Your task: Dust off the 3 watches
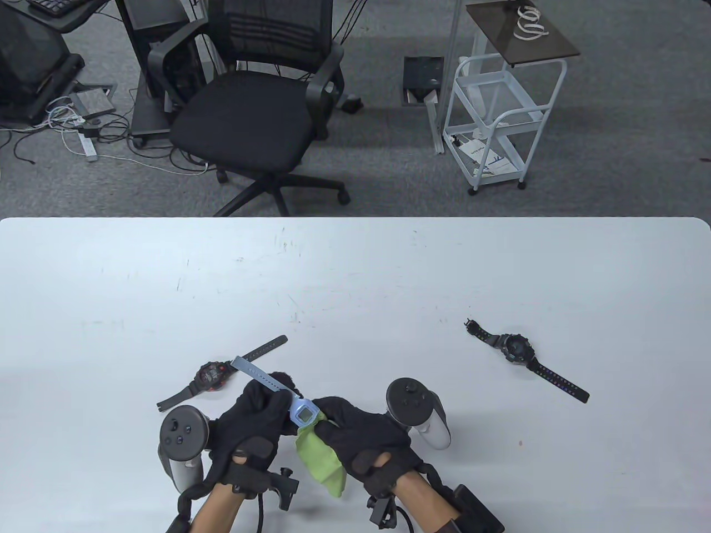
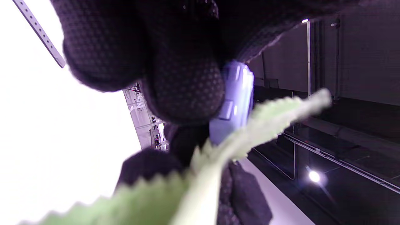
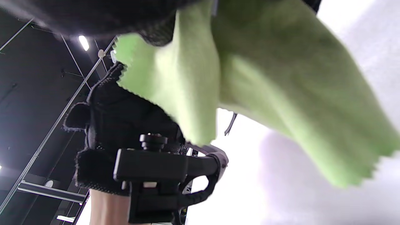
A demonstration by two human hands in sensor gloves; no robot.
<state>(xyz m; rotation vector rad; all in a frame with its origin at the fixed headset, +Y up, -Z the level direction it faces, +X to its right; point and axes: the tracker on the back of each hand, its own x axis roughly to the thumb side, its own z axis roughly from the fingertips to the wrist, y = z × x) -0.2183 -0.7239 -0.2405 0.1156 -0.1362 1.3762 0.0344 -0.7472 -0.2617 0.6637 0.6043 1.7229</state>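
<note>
My left hand grips a light blue watch by its case above the near part of the table; its strap sticks out to the far left. My right hand holds a green cloth pressed against the near side of that case. In the left wrist view the blue watch shows edge-on under my fingers, with the cloth against it. A black-and-red watch lies flat just beyond my left hand. A black watch with coloured dots on its strap lies to the right.
The white table ends at its far edge, with an office chair and a white trolley on the floor beyond. In the right wrist view the green cloth hangs above my left wrist mount.
</note>
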